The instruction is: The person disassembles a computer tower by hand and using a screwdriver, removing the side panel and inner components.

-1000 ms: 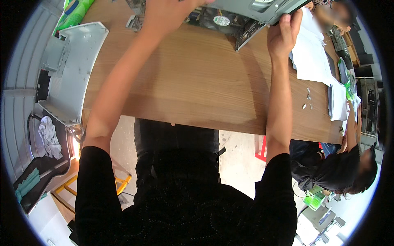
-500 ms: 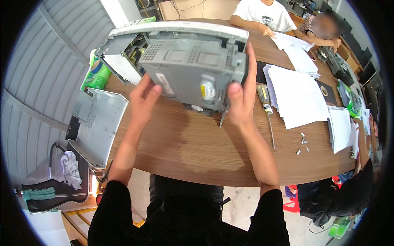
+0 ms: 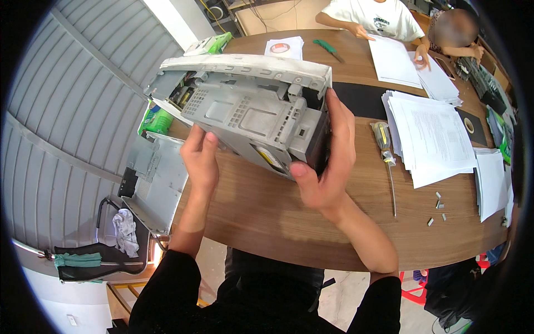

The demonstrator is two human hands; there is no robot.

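Between my two hands is an opened computer case (image 3: 250,114), a grey metal chassis with a white front strip and a drive bay facing me. It is tilted above the wooden table. My left hand (image 3: 201,161) grips its lower left edge, thumb up and fingers partly hidden behind it. My right hand (image 3: 334,161) clasps its right end, with the thumb at the lower corner and the fingers up along the side. Left of it, the removed metal side cover (image 3: 158,183) sits at the table's edge. A long screwdriver (image 3: 384,145) with a clear yellowish handle lies to the right.
Stacks of paper (image 3: 431,133) and several small metal pieces (image 3: 438,203) lie on the right. At the back are a green-handled tool (image 3: 328,49) and a tape roll (image 3: 280,48). Two people sit across the table, one handling white sheets (image 3: 395,61). A chair (image 3: 100,256) stands at left.
The computer case has tipped, so its perforated top face shows more and its labelled side less. Both hands keep hold of it. My view has shifted, showing more of the table's far side.
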